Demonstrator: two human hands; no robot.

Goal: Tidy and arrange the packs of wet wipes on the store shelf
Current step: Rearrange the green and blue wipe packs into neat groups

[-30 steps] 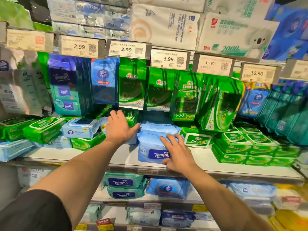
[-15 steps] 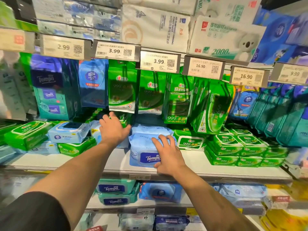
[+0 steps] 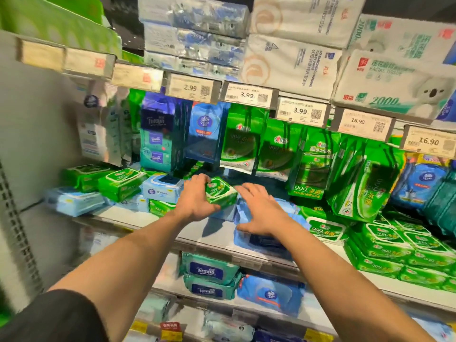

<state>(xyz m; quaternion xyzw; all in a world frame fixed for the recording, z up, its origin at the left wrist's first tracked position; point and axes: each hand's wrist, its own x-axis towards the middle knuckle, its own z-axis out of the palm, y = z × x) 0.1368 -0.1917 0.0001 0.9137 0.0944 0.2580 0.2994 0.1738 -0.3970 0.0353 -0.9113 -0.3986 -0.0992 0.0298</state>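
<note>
Shelf stock, wet wipes. One small green pack [image 3: 220,192] was gripped in the left hand [image 3: 196,199], fingers curled over its far end and thumb beneath, lifted above the white shelf [image 3: 138,215] near the middle of the row. The right hand [image 3: 262,209] lay flat on one blue pack [image 3: 261,236], fingers straight and spread, just beside the green pack without touching it. Left of the hands: two green flat packs [image 3: 118,182] stacked askew, one white-and-blue lidded pack [image 3: 161,187], and one pale blue pack [image 3: 74,202] at the far end. Right of the hands: a block of green lidded packs [image 3: 394,248], number unclear through blur. Hanging above: two green pouches [image 3: 240,141], one blue pouch [image 3: 206,132]. Five price tags [image 3: 248,96] were legible: 2.99, 3.99 twice, 16.90 twice. Below: two teal Tempo packs [image 3: 208,275], stacked.
</note>
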